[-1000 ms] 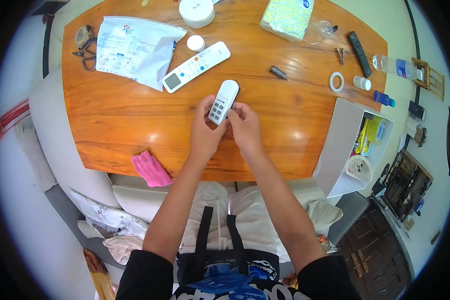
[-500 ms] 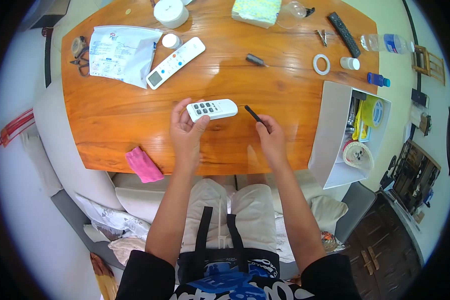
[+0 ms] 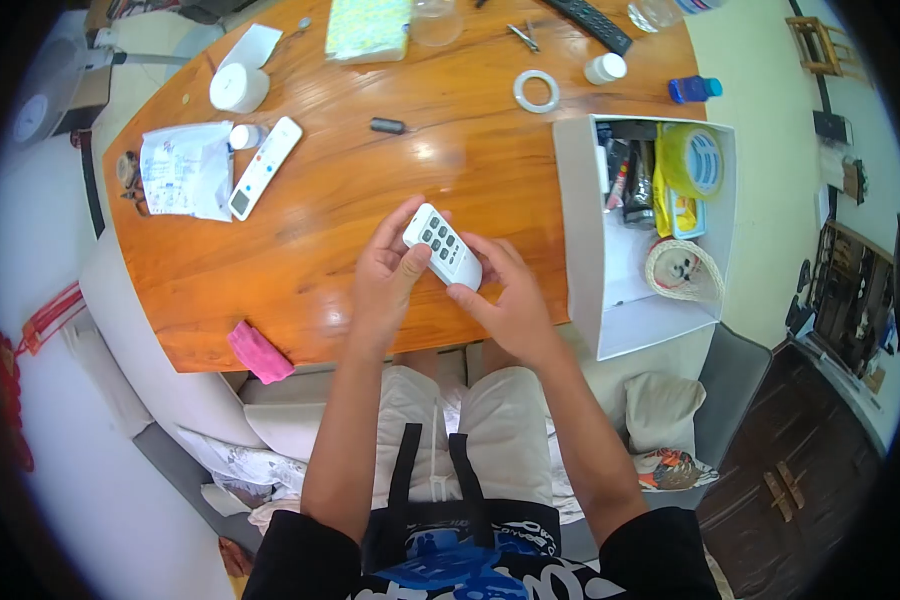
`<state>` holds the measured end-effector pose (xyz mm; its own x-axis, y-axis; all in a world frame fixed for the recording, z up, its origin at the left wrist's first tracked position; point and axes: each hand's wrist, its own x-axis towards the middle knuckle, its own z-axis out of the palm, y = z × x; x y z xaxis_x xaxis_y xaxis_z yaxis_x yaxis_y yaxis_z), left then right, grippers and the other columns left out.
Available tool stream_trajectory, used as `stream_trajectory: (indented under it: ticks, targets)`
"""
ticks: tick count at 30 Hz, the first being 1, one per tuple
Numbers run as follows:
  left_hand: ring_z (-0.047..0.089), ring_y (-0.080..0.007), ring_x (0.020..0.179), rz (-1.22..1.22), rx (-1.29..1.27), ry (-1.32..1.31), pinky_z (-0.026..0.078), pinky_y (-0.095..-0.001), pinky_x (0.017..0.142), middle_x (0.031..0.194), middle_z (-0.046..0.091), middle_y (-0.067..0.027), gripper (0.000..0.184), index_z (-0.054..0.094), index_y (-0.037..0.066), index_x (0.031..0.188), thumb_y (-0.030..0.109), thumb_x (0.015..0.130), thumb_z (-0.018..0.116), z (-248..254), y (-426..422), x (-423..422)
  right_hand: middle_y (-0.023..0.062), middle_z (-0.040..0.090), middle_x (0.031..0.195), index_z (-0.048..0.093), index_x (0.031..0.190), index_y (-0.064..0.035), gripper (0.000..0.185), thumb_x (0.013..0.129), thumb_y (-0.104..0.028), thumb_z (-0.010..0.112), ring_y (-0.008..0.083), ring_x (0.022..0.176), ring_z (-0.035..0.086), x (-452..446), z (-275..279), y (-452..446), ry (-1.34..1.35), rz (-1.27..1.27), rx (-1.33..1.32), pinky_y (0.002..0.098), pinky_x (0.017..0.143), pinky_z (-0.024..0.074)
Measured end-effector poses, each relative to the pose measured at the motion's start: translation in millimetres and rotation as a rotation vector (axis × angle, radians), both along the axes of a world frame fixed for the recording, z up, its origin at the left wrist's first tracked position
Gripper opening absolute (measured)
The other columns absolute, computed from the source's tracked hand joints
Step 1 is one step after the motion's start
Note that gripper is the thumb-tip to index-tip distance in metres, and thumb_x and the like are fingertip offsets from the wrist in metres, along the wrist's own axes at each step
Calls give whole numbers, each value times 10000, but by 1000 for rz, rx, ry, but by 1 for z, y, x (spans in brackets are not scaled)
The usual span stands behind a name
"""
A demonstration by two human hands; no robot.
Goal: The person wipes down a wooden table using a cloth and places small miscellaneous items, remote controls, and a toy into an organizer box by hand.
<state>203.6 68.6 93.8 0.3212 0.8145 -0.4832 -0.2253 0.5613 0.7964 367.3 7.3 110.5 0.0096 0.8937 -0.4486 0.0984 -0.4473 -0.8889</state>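
A small white remote control [image 3: 444,247] with grey buttons is held above the wooden table, tilted with its far end to the left. My left hand [image 3: 390,272] grips its upper end, thumb along the side by the buttons. Around the lower end, my right hand [image 3: 508,298] has its thumb and fingers closed. The black stick-like tool is not visible in either hand. Farther off on the table lies a short dark cylinder-like piece [image 3: 387,126].
To the right stands an open white box [image 3: 588,290] with yellow tape [image 3: 692,162] and a woven basket [image 3: 684,271]. A long white remote [image 3: 266,168] lies beside a white packet [image 3: 188,170] at left. A pink cloth [image 3: 260,351] rests at the near edge.
My right hand has left the black tool and now grips the small remote, which has turned so its right end points toward me. The view has shifted right.
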Motion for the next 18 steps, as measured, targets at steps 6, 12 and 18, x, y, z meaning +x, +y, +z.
stream_trajectory:
  ticks: [6,12,18]
  targets:
    - [621,-196,1125,-2,12,-38,502,-343,974,1220,645,-152,683,487,2,1368,313,849,804,7,-16,54,116,559,1325,424,1461,-40,723,826,-71,768,175,1057,610,32,15,-25,366,-184,-103,278,846,521]
    - [648,-202,1099,-42,98,98,539,-326,916,1177,652,-123,883,505,16,1342,568,733,827,41,-22,104,113,533,1273,449,1439,-46,673,838,-111,744,172,1085,557,74,43,-51,85,-221,57,297,873,500]
    - [631,-193,1075,1,233,-56,511,-334,930,1191,653,-155,789,501,2,1332,340,735,890,93,-30,150,114,580,1189,490,1324,49,398,953,-85,547,183,1062,563,102,62,-104,330,-608,109,323,966,441]
